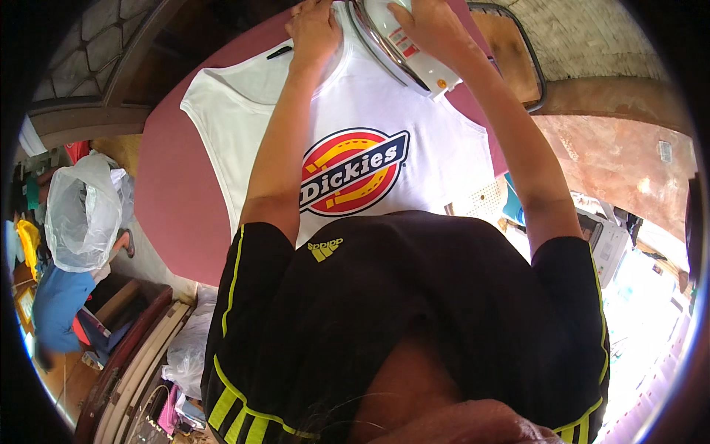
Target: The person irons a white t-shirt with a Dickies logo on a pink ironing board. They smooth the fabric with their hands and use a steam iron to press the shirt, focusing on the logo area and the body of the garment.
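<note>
A white sleeveless shirt with a red, yellow and navy printed emblem lies spread over a maroon ironing surface. My right hand is closed around a white clothes iron, which is on the upper right part of the shirt. At the upper edge of the picture, my left hand lies on the cloth beside the neckline, a little left of the iron. Its fingers look laid out on the fabric, and the frame partly cuts them off. My left forearm covers part of the shirt and the emblem's left edge.
A wooden seat or panel with a dark metal frame stands at the far right. To the left, a person in blue clothing is next to a translucent plastic bag. A grey appliance sits to the right, by a pinkish stone-like surface.
</note>
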Tool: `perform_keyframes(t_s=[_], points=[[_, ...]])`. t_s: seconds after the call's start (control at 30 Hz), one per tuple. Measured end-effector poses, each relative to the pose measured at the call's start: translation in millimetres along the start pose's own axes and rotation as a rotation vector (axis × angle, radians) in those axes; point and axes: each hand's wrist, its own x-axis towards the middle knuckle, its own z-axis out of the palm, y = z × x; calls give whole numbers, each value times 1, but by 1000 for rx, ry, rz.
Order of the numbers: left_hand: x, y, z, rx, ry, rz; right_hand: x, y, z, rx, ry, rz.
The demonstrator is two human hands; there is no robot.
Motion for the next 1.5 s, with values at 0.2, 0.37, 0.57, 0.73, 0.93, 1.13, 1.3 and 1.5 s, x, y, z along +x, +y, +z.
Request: perform_keyframes(t_s=[0.2, 0.37, 0.57, 0.73, 0.93, 1.13, 1.3, 1.5], points=[[40, -45, 22, -137, -37, 156, -8, 12, 1, -172, 151, -197], [42, -35, 13, -168, -97, 73, -38, -10, -44, 164, -167, 69], [46, -31, 12, -117, -108, 27, -62, 4, -65, 190, -261, -142], [50, -34, 13, -130, -135, 9, -60, 9, -72, 292, -435, -114], [56, -53, 13, -129, -204, 15, -42, -3, -43, 237, -138, -56], [53, -67, -41, -56, -243, 81, 29, -22, -10, 147, -216, 190], [-32, -124, -136, 517, -105, -73, 53, -1, 21, 175, -93, -32], [-53, -157, -166, 321, -194, -91, 14, 18, -13, 170, -271, -318]])
